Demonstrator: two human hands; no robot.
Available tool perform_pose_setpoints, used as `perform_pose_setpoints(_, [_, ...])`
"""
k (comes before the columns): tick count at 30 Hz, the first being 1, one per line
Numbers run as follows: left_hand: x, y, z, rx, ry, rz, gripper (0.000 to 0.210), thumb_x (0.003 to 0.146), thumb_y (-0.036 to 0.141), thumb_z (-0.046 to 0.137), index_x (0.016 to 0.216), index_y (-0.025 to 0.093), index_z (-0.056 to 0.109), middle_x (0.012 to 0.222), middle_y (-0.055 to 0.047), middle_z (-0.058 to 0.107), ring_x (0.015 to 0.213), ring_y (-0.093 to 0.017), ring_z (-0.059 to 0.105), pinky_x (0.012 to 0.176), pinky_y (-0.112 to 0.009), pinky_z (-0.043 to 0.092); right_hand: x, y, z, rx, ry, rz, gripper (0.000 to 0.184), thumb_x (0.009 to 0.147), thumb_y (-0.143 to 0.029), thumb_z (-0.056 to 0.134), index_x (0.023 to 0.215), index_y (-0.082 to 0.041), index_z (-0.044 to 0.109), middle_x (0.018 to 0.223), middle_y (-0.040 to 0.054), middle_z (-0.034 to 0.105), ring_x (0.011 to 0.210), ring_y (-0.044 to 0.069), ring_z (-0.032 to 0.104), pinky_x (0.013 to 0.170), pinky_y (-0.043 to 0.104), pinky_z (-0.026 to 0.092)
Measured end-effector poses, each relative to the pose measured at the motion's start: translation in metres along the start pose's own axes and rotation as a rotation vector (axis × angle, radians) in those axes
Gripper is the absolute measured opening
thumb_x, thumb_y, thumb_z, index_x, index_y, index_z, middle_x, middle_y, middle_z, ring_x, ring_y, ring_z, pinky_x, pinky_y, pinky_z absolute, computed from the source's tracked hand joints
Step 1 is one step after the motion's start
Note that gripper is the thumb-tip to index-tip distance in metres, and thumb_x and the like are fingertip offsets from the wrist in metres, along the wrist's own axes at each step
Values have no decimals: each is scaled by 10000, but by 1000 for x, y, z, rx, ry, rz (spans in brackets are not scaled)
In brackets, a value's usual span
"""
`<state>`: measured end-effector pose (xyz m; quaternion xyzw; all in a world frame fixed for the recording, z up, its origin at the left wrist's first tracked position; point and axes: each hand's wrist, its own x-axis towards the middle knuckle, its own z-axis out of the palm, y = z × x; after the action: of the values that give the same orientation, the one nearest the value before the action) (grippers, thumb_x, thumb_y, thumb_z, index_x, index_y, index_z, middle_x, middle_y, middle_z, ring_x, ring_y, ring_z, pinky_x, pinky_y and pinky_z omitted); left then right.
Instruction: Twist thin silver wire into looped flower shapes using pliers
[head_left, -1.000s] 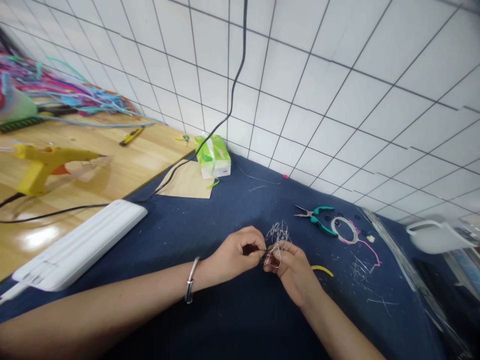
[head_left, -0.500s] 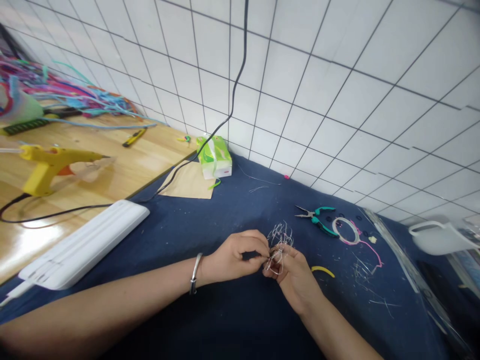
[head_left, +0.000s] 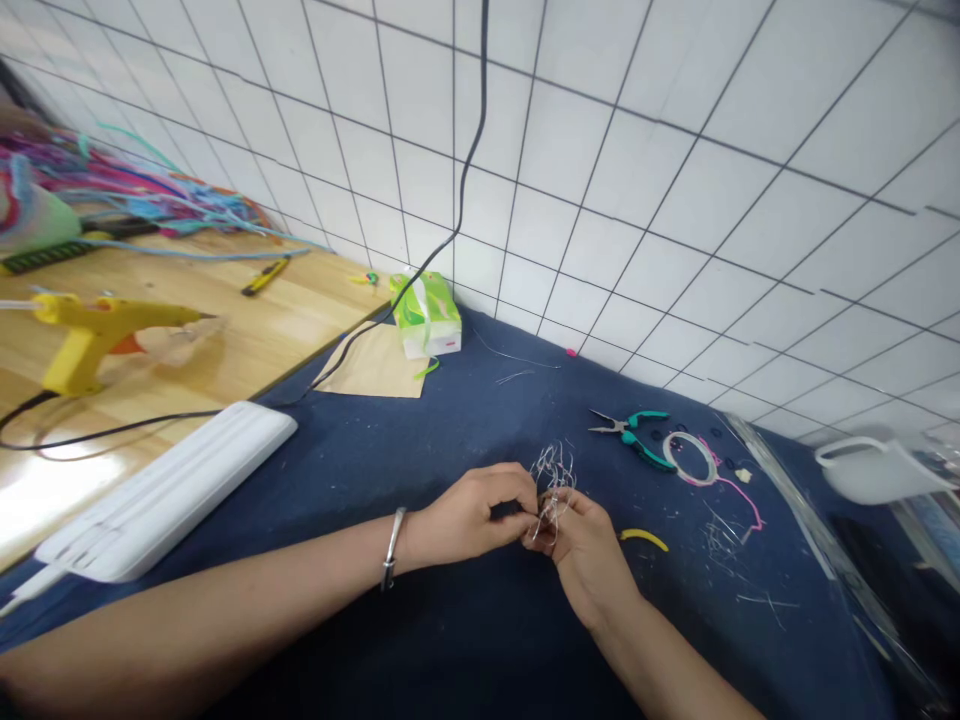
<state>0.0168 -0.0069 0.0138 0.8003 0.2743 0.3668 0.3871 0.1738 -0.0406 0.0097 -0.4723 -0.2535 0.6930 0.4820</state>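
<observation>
A tangled bundle of thin silvery wire (head_left: 553, 468) is held up over the dark blue cloth. My right hand (head_left: 589, 550) grips it from the right, thumb and fingers closed round its lower part. From the left, my left hand (head_left: 480, 510) meets it in a pinch of thumb and forefinger, with a gap showing behind the fingertips. The exact strand between those fingertips is too small to make out. Right of my hands lie teal-handled needle-nose pliers (head_left: 634, 432) and a curved yellow piece (head_left: 645, 539), partly behind my right hand.
A white ring with pink cord (head_left: 694, 458) and wire scraps (head_left: 721, 540) lie at right, near a white cup (head_left: 874, 470). Leftward are a white power strip (head_left: 172, 490), a yellow glue gun (head_left: 90, 330), a utility knife (head_left: 265, 276) and a tissue pack (head_left: 425, 315). A black cable crosses the tiled wall.
The view has shifted very slightly. Both hands stay together at the wire bundle, with only tiny finger movement.
</observation>
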Motion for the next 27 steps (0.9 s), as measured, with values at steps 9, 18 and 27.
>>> perform_pose_setpoints(9, [-1,-6,5,-49,113,-176,86,734,59,522,714,141,537,776,-19,569,691,-113,538,653,-241,446,-4,-4,0,-75,-59,-57,57,734,-196,628,745,-144,607,701,7,583,648,108,531,649,266,440])
perform_pose_setpoints(18, [-2,-10,1,-285,69,-284,48,800,142,531,753,135,539,786,-14,550,679,-102,516,631,-229,432,-2,-7,-3,-352,-127,-210,46,744,-198,623,732,-158,604,692,-18,540,688,104,470,681,244,372])
perform_pose_setpoints(27, [-2,-5,-3,-304,29,-241,91,827,176,532,756,129,565,793,-21,550,715,-111,526,682,-243,424,-2,-14,-8,-567,-200,-330,108,795,-246,562,729,-167,592,743,-5,525,717,121,466,680,251,372])
